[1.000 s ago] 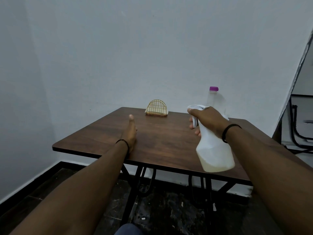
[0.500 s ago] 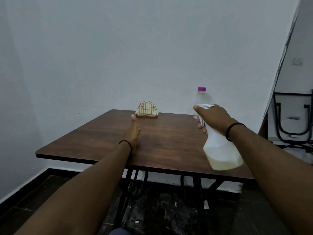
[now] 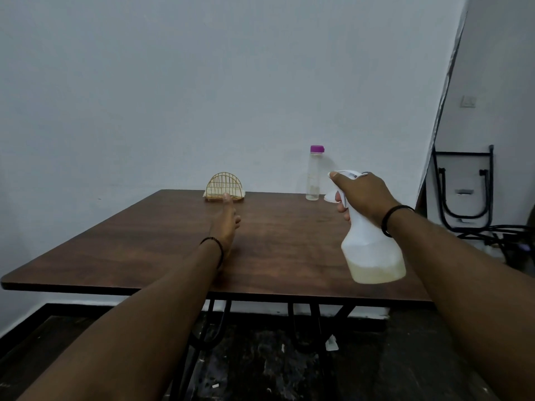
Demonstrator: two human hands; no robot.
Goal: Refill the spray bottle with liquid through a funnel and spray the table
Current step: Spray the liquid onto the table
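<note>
Wooden bench (image 3: 144,256): your right hand (image 3: 364,195) grips the spray bottle (image 3: 372,250), aimed to spray; your left hand (image 3: 225,224) rests open, bracing.

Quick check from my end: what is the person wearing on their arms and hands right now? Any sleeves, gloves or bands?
Both forearms are bare, with no sleeves in view and no gloves. The left hand has a thin dark beaded band at the wrist. The right hand has a plain thin black band round its wrist. No rings, watch or markings show.

Single head view — looks forward-down across table (image 3: 275,247), near.
</note>
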